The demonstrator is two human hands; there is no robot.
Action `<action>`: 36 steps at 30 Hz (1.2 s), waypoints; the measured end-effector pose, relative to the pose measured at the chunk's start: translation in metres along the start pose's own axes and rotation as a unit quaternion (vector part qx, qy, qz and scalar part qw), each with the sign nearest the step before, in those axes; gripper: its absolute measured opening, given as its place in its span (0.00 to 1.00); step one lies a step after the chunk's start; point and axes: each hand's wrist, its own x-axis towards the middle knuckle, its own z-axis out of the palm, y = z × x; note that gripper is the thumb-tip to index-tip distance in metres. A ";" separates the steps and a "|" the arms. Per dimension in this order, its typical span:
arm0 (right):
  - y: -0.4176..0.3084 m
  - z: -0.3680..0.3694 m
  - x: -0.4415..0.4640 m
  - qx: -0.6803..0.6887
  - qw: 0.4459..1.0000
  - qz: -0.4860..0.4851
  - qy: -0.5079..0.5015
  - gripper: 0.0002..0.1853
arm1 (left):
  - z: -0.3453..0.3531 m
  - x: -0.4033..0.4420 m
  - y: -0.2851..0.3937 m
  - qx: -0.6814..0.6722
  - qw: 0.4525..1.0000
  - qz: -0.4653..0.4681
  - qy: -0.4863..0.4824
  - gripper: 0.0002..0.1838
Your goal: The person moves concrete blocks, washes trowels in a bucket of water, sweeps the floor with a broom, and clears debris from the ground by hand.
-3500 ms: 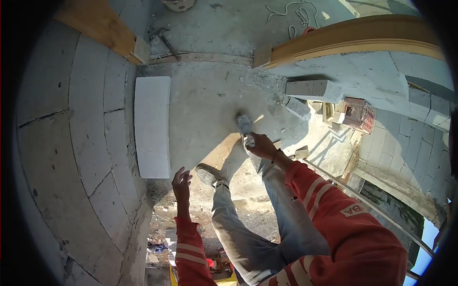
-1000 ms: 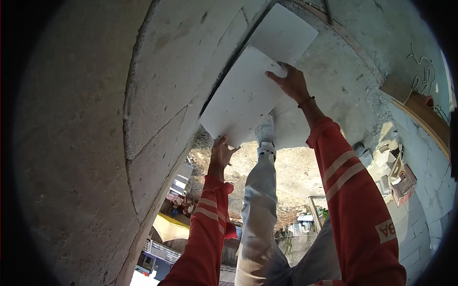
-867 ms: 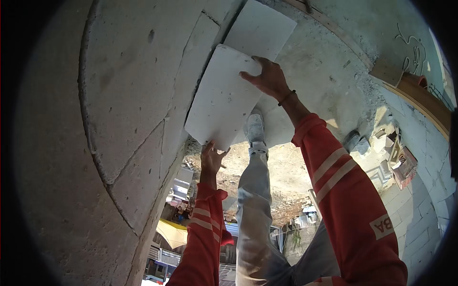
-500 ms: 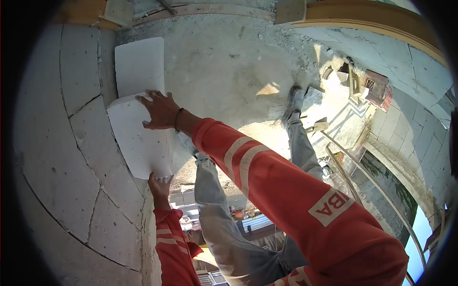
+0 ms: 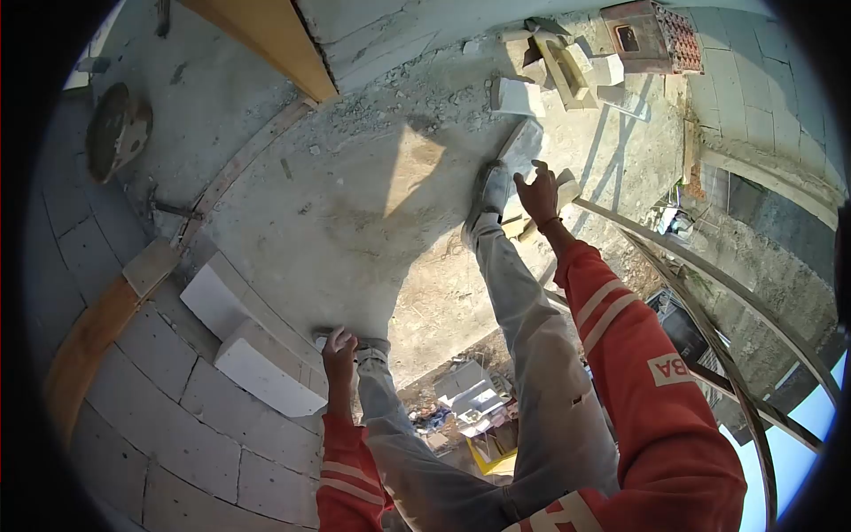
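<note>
My left hand [image 5: 339,356] is lifted off the blocks, its fingers loosely bent and apart, holding nothing. Beside it, against the wall, lies a white concrete block [image 5: 266,371]. A second white block [image 5: 215,297] butts up to its far end. Out to the right, my right hand [image 5: 537,197] hangs in the air with thumb and fingers spread, empty. Below that hand, near my shoe [image 5: 487,193], are a grey slab [image 5: 523,146] and a broken block piece [image 5: 567,188].
A block wall [image 5: 204,426] runs along the left. Wooden door frame posts [image 5: 270,40] stand ahead. A round pan [image 5: 118,133] sits beyond. Block offcuts [image 5: 519,96] and a red-sided box [image 5: 651,40] lie far right. Wooden rails [image 5: 709,266] border a drop at right.
Both hands have let go of the nearer white block. My right hand has swung far to the right, and the view has turned right. The two blocks stay by the wall.
</note>
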 end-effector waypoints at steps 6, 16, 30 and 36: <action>0.138 -0.051 0.220 0.084 0.961 0.229 0.129 0.44 | 0.222 0.069 0.224 0.117 0.963 0.160 -0.181 0.31; 0.086 -0.024 0.201 0.432 0.895 0.067 -0.091 0.26 | 0.577 0.086 0.459 0.303 0.790 0.511 -0.149 0.30; 0.421 -0.106 0.391 -0.319 0.928 -0.147 0.128 0.48 | 0.705 0.245 0.420 0.608 0.588 0.531 0.038 0.67; 0.360 -0.125 0.366 -0.288 0.957 0.010 0.033 0.39 | 0.681 0.228 0.460 0.570 0.690 0.445 -0.034 0.63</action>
